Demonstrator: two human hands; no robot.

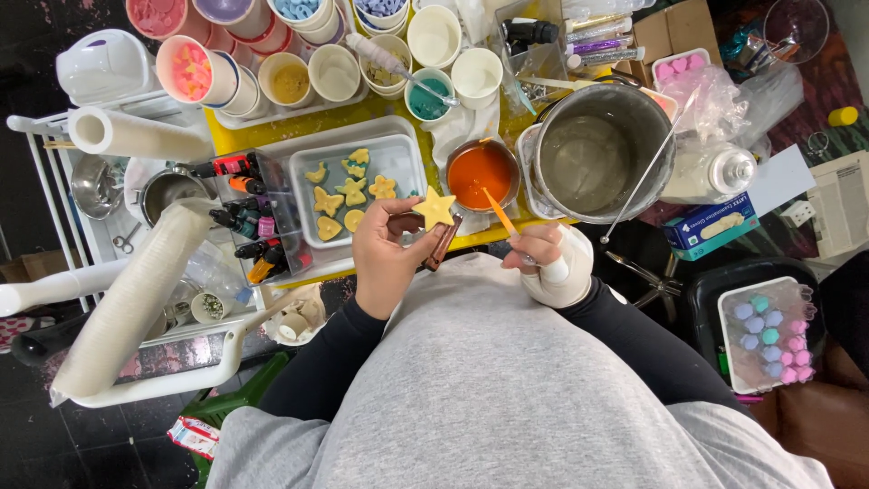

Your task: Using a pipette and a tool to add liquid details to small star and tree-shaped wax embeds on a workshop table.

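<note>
The left hand (387, 256) pinches a yellow star (434, 209) between thumb and fingertips, the fingers curled in around its lower points. The star stands flat toward the camera, near the bench (272, 136) edge, just in front of the person's chest. A brown piece (443, 243), partly hidden by the fingers, lies just beneath the star; whether the hand grips it too is not clear.

The right hand (543, 254), wrapped in white at the wrist and palm, is closed around an orange stick (500, 215), fingers pressed together on its near end. The stick slants up and left, and its far tip reaches into a small pot (482, 174) of orange liquid just beyond the star.

To the right of that pot stands a large steel pot (601, 152) with a thin rod (647, 170) leaning across its rim. To the left, a white tray (398, 149) holds more yellow shapes (348, 192), among them stars and rounded pieces. Left of the tray, small dye bottles (244, 213) stand crowded in a clear box. At the far side of the bench, paper cups (335, 68) hold coloured bits. A tub (769, 330) of pink and teal pieces sits well apart on the right.
</note>
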